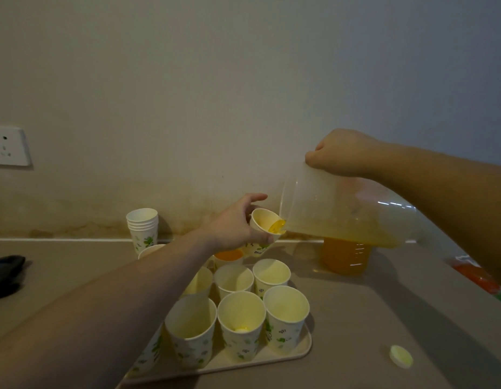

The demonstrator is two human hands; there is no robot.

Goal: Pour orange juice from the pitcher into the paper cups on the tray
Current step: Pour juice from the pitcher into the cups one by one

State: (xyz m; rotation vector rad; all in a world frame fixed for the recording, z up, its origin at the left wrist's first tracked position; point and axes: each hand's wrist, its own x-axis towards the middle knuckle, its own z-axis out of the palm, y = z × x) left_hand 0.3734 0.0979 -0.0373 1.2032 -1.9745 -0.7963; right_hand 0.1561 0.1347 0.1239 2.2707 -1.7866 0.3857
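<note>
One stack of spare cups point(142, 226) near wall; bottle point(345, 256) behind pitcher point(342, 210). Right hand point(343, 153) grips tilted pitcher; left hand point(238, 224) grasps cup point(264, 224) above tray point(305, 348), receiving juice point(277, 227).

from my remote seat i see: pitcher point(328, 203) = cloudy see-through plastic, smooth, slight sheen | paper cups point(241, 313) = matt paper, leafy green print outside, plain pale inside | tray point(302, 350) = smooth beige, plastic-looking | counter point(384, 304) = matt, smooth, grey-beige | cap point(401, 356) = pale plastic | wall point(187, 94) = matt paint, stained low down
</note>
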